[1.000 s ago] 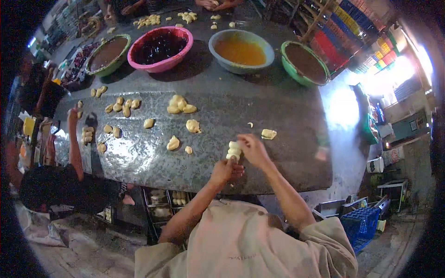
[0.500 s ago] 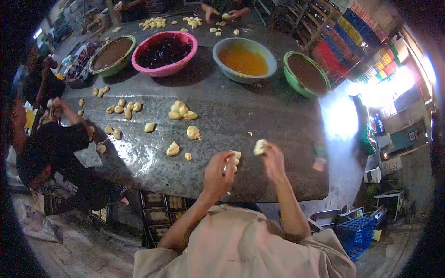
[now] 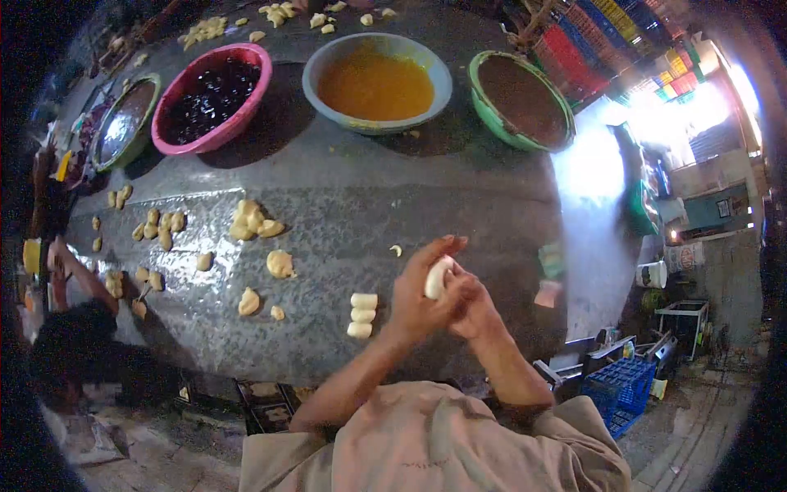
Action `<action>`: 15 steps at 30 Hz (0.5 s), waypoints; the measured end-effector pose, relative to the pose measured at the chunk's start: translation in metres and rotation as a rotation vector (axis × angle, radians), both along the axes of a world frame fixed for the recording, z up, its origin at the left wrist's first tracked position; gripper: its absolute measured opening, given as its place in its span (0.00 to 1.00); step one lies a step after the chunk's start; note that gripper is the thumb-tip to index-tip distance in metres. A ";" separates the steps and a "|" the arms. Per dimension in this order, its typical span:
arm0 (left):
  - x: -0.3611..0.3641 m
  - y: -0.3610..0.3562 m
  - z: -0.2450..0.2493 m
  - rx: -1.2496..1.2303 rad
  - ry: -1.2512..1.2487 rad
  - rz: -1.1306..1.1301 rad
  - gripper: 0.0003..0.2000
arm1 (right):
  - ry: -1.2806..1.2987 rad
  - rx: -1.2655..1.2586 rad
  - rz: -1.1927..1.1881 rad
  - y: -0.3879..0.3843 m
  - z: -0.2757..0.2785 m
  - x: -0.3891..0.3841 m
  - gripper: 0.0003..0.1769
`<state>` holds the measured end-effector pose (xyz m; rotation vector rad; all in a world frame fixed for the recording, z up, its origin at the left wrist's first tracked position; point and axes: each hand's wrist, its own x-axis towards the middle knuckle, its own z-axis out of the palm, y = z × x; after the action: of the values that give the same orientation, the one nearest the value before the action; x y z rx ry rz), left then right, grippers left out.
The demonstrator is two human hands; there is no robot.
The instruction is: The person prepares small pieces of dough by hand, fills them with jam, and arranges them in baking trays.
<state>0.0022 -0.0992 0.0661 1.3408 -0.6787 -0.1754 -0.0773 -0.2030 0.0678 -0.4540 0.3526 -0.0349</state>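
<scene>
A pale piece of dough (image 3: 438,277) sits between my two hands above the table. My left hand (image 3: 416,301) cups it from the left, fingers curving over its far side. Closed against it from the right is my right hand (image 3: 471,307); its fingers partly cover the dough. Just left of my left hand, three short dough rolls (image 3: 362,315) lie in a stack-like row on the table. A small curved scrap of dough (image 3: 397,250) rests beyond my hands. Farther left are yellowish dough lumps (image 3: 280,263) of several sizes.
Along the far side of the table (image 3: 344,184) stand a pink basin of dark filling (image 3: 256,107), a grey basin of orange filling (image 3: 316,102) and a green basin of brown filling (image 3: 525,90). Another person (image 3: 90,344) works at the left. A blue crate (image 3: 623,385) stands lower right.
My left hand has left the dough rolls and moved right to meet my right hand. The dough from my right hand is now between both. The view has shifted, so the basins appear nearer.
</scene>
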 end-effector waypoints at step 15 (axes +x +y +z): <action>0.041 -0.010 -0.008 0.479 0.435 -0.139 0.16 | 0.487 -2.354 -0.040 -0.324 0.003 0.176 0.15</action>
<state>0.0431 -0.1094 0.0584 1.6382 -0.3669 -0.7573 0.0986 -0.5271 0.0706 -2.8161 0.6813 -0.4044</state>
